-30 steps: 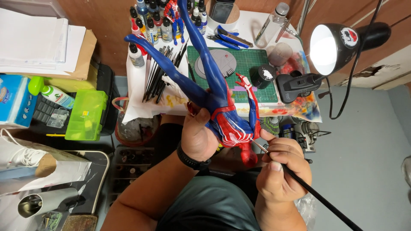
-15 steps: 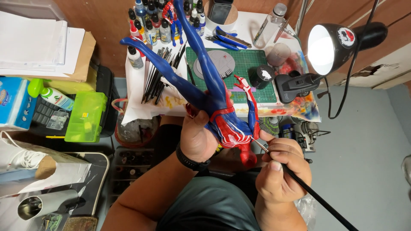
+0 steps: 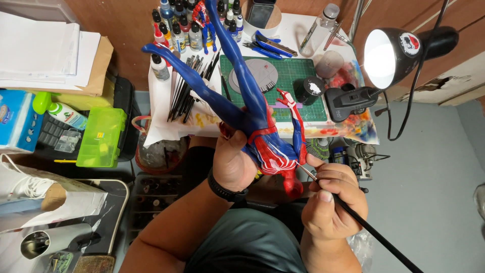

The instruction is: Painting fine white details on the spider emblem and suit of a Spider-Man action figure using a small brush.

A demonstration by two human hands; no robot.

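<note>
My left hand grips a red and blue superhero figure around its hip, head down, with both blue legs pointing away toward the desk. My right hand pinches a long black paintbrush. The brush tip touches the figure's red and white chest near its shoulder. A black band sits on my left wrist. The figure's red head hangs just left of my right hand.
On the small white desk lie a green cutting mat, a row of spare brushes, several paint bottles and a black jar. A lit clamp lamp stands to the right. A green plastic box and paper stacks are on the left.
The figure has shifted slightly as my left hand adjusts it. The brush stays at the chest, with my right hand almost still.
</note>
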